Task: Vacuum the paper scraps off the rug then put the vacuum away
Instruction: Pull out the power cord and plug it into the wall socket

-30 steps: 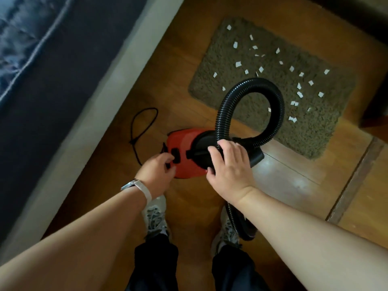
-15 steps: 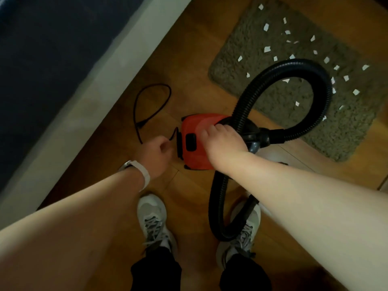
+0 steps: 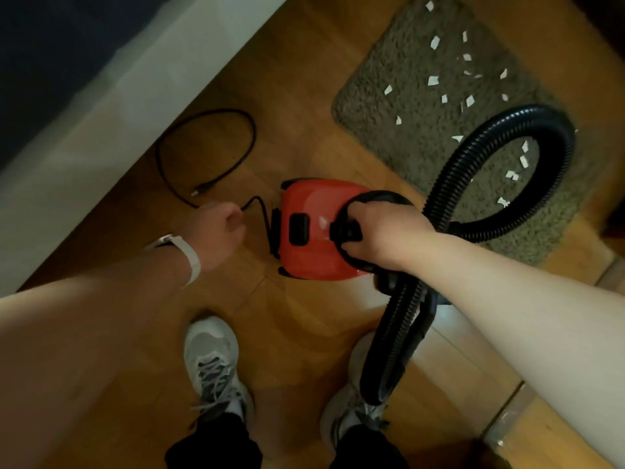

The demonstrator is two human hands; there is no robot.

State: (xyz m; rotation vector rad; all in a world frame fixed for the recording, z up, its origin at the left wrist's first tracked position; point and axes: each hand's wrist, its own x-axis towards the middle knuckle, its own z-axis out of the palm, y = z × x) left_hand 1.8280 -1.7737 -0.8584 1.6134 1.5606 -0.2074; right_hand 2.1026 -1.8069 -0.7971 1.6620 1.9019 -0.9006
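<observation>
A small red vacuum (image 3: 314,214) sits on the wooden floor in front of my feet. My right hand (image 3: 382,231) is closed around its black top handle. Its black ribbed hose (image 3: 527,130) loops up over the rug and runs back down between my shoes. My left hand (image 3: 221,228) is closed on the black power cord (image 3: 236,164), which curls in a loop on the floor to the left. The grey-brown shaggy rug (image 3: 406,106) lies at the upper right, strewn with several white paper scraps (image 3: 433,80).
A pale bed base or wall edge (image 3: 111,123) runs diagonally along the left. My two grey sneakers (image 3: 213,360) stand just below the vacuum. A floor seam strip (image 3: 507,414) crosses at the lower right.
My right hand shifted from the hose base to grip the vacuum's handle. My left hand drew back from the vacuum's rear, holding the cord. The view moved closer and leftward.
</observation>
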